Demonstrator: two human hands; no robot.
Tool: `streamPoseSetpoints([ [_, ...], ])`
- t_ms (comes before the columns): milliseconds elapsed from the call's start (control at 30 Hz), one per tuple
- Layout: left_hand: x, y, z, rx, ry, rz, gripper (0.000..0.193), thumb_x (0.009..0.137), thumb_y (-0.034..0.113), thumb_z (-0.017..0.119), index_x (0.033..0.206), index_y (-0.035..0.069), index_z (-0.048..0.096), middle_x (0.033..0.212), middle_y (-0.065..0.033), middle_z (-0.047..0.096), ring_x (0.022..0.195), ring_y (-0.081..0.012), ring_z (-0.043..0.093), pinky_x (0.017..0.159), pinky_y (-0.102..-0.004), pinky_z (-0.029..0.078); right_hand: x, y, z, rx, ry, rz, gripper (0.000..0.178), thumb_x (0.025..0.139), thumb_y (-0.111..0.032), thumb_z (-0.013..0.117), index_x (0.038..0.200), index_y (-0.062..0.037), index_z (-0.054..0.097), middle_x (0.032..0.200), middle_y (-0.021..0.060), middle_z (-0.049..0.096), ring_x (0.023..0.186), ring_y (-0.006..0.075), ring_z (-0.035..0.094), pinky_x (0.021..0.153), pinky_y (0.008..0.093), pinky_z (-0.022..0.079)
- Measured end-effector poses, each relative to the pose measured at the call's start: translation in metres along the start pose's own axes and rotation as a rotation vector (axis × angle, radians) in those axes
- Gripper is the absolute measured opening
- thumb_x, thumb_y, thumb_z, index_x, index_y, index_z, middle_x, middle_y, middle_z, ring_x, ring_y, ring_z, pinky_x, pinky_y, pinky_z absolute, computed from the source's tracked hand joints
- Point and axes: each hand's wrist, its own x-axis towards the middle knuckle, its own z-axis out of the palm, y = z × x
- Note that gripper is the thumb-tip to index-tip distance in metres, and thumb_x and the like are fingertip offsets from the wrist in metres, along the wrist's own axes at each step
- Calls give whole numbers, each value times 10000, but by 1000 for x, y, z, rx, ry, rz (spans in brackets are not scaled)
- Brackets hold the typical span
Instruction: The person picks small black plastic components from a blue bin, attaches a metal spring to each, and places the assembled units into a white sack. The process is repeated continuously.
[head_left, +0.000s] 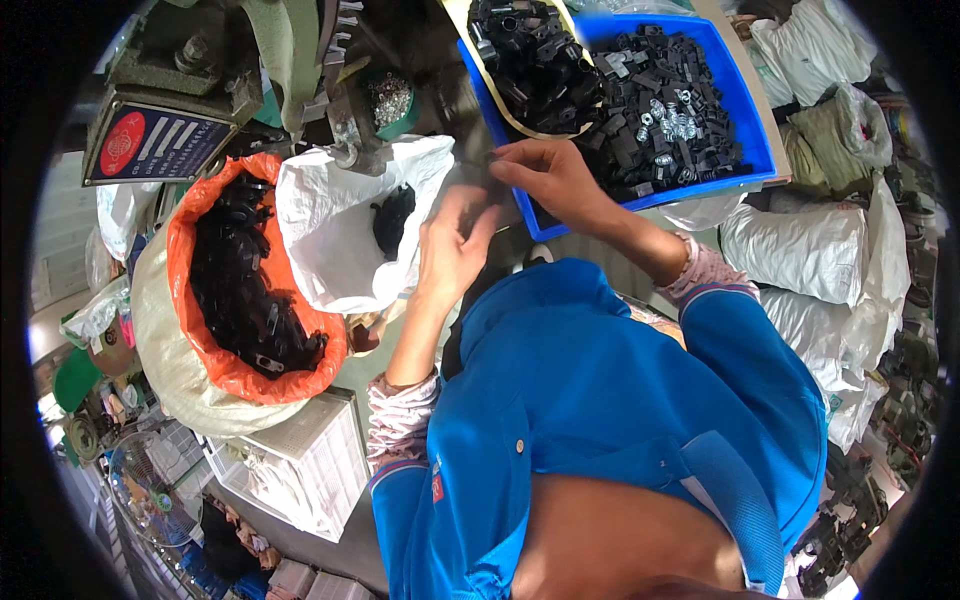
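1. The right hand (552, 178), upper centre of the frame, is being held with fingers pinched nearly closed over the near edge of the blue tray (756, 112); a small dark part seems to be gripped at the fingertips, though what it is cannot be told.
2. The left hand (452, 245), just below and left of it, is being kept loosely curled, fingers bent toward the right hand; whether anything is held cannot be told.
3. Black plastic parts (640, 110) and a few silver nuts (670, 118) are being stored in the tray, upper right.
4. A white bag (330, 230), open, is lying just left of the hands.
5. An orange bag (205, 300) of black pieces is sitting at centre left.
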Motion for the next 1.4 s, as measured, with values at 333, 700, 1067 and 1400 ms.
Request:
streamPoseSetpoints([
  [333,10,-39,-25,-559,143,-8,161,932,41,603,832,52,478,689,-10,557,567,-34,472,509,-188,342,100,-79,-105,-832,381,-211,265,746,-139,766,900,15,616,744,73,618,697,139,582,662,308,507],
  [700,13,-67,-60,-1015,120,-109,166,930,92,636,823,74,511,844,-95,669,670,-102,628,464,-221,432,67,-59,-93,-407,30,-213,259,967,-145,593,1167,16,632,875,34,650,821,97,613,765,257,518],
  [1067,15,-83,-91,-266,323,267,297,747,8,760,701,8,466,1020,-144,700,785,-106,597,701,-242,483,65,-39,59,-3,-326,-83,280,933,-99,638,1182,28,625,1013,91,684,866,126,662,794,273,559],
  [1400,22,-97,-125,-60,350,413,261,690,30,773,698,9,513,998,-130,705,725,-240,679,630,-293,533,79,-48,91,-268,-307,-157,239,902,-21,655,1136,27,647,961,61,621,796,115,633,733,242,528],
])
